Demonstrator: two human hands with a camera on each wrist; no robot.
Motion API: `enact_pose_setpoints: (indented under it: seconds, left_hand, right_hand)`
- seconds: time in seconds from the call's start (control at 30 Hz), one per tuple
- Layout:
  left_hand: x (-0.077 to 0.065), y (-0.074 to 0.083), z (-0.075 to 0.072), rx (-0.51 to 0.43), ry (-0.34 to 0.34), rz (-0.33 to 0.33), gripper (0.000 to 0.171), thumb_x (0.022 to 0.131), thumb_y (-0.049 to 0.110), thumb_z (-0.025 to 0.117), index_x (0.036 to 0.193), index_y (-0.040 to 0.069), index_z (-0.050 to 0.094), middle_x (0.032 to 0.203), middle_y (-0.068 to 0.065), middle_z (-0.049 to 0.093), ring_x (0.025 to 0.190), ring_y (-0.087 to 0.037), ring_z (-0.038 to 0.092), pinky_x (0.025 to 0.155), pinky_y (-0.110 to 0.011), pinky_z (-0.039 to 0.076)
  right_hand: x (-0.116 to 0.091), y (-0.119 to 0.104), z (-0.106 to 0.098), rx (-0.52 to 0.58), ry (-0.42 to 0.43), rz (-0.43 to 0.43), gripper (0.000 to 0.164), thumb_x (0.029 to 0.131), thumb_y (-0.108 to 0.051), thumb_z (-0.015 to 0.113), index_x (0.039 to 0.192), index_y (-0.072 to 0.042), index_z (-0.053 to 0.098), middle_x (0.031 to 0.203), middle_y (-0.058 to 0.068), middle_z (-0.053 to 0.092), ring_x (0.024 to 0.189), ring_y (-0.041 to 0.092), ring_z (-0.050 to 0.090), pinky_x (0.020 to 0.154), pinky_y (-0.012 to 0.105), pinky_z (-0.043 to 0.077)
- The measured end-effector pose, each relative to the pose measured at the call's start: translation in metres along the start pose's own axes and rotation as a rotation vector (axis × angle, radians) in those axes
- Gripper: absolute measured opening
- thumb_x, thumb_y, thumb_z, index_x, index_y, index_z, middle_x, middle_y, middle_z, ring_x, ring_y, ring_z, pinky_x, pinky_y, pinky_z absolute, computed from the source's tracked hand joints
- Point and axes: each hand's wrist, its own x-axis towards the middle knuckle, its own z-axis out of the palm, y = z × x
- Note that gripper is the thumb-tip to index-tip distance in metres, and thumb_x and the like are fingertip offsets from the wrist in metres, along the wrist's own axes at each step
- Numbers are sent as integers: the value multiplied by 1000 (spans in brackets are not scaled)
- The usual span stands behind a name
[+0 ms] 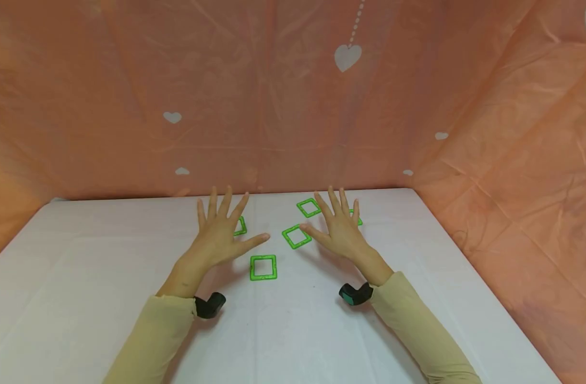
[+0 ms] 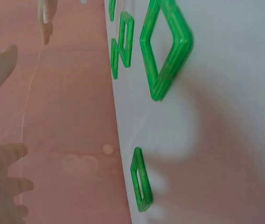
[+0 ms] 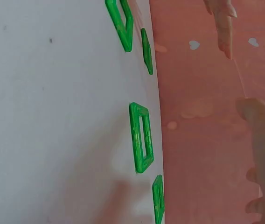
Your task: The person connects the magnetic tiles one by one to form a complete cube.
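Observation:
Both hands hover over the white table with fingers spread, holding nothing. My left hand (image 1: 217,234) partly covers one green square frame (image 1: 241,226); another green square frame (image 1: 263,268) lies to the right of its wrist. My right hand (image 1: 342,229) overlaps a green frame (image 1: 357,217) behind its fingers. Near its thumb tip lies a tilted green square frame (image 1: 296,236), and beyond that a further one (image 1: 308,207). In the left wrist view, a green frame (image 2: 142,182) lies apart from the hand; in the right wrist view, so does a green frame (image 3: 142,137).
The white cloth-covered table (image 1: 283,330) meets a pink-orange curtain (image 1: 254,106) with white hearts at the back and right. A small black device (image 1: 210,305) is on the left wrist, and a similar device (image 1: 355,294) on the right.

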Motion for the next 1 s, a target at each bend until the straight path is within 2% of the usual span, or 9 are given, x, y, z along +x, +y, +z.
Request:
enact_pose_setpoints:
  seconds: [0.2,0.33,0.57,0.77,1.0]
  left_hand:
    - [-4,0,6,-28,23,87,93,78,62,66,148,7,36,157,-21,18,146,-41,-2,112,-63,-6]
    - [-6,0,12,-33,19,132,84,76,57,71,138,6,50,150,-22,34,143,-42,15,112,-63,3]
    - [-12,0,19,-56,-32,180,80,69,56,78,127,5,59,136,-19,49,132,-38,33,107,-58,18]
    - [-17,1,21,-88,-63,215,75,63,53,84,117,5,64,119,-11,56,120,-34,45,103,-54,29]
    - [-17,4,22,-100,-149,243,70,60,46,88,110,4,64,106,-7,58,104,-26,53,95,-45,43]
  right_hand:
    - [1,-1,3,101,-5,9,81,87,-54,61,149,-12,32,156,22,20,147,39,9,112,66,6]
    - [0,-4,8,125,-8,2,80,84,-51,67,145,-8,39,151,23,31,143,40,21,113,61,13]
    - [-3,-10,17,120,-28,33,77,81,-50,71,138,-2,49,132,19,52,123,36,48,104,49,38]
    - [-5,-14,21,138,-71,59,76,79,-48,74,130,3,55,123,18,55,114,31,53,97,43,46]
    - [-5,-19,23,139,-105,65,70,76,-42,79,123,5,61,115,17,58,104,28,54,91,40,47]
